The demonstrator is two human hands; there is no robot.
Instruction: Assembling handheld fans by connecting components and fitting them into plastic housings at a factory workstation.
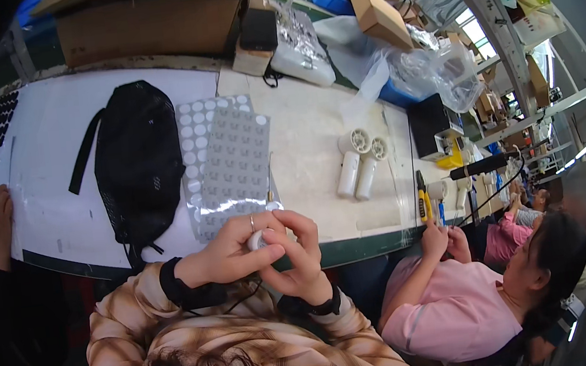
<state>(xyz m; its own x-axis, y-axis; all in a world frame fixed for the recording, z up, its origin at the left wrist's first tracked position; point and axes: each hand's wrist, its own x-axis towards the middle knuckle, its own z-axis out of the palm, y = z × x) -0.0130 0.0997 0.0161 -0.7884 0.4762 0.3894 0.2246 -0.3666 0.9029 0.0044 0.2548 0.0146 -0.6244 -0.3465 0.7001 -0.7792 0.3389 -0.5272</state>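
Close to my body, just over the table's near edge, my two hands meet around a small white rounded part (257,240). My left hand (232,250) wraps its fingers about the part. The fingers of my right hand (297,254) are bent and pinch at its side; most of the part is hidden. Just beyond my hands lie grey sheets (237,160) with rows of small printed marks, overlapping a sheet of round white stickers (191,140). A thin tool with a metal tip (270,194) rests on the sheets' right edge.
A black mesh-sided bag (139,163) lies left of the sheets. Two white handheld fans (355,158) lie right of centre. Cardboard boxes (148,23), plastic-wrapped goods (300,50) and a black box (433,125) line the far side. A co-worker in pink (455,302) sits at right; another person's hand (1,210) is at left.
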